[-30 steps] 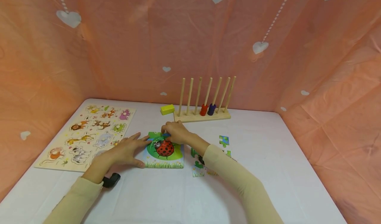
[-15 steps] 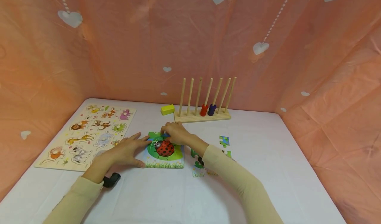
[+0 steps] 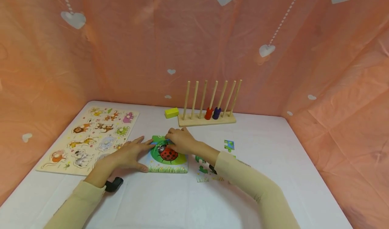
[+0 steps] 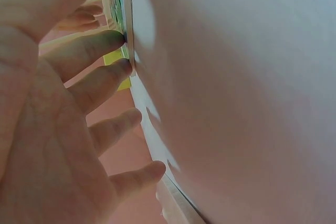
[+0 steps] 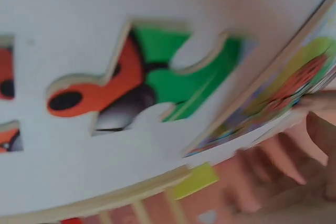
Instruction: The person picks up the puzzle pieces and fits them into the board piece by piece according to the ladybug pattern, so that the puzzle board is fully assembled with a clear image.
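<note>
A square ladybug puzzle board [image 3: 167, 166] lies on the table between the hands. My left hand [image 3: 129, 154] rests at its left side, fingers spread and thumb by the lower left corner; in the left wrist view two fingertips [image 4: 122, 66] touch the board's edge. My right hand [image 3: 182, 141] is over the upper right part of the board, with bent fingers touching its top area. The fingers cover whatever lies under them, so a held piece cannot be made out. Loose jigsaw pieces [image 5: 136, 85] with red and green ladybug parts lie right of the board, partly under the right forearm.
An animal peg puzzle [image 3: 70, 141] lies at the left. Behind the board stand a yellow block [image 3: 172, 112] and a wooden peg rack [image 3: 209, 121] bearing a red and a purple stack. Another jigsaw piece [image 3: 229, 145] lies right of the right hand. A pink curtain surrounds the table.
My right hand has shifted slightly toward the right and down, its wrist and forearm swinging right over the loose pieces. The left hand and the board have stayed in place.
</note>
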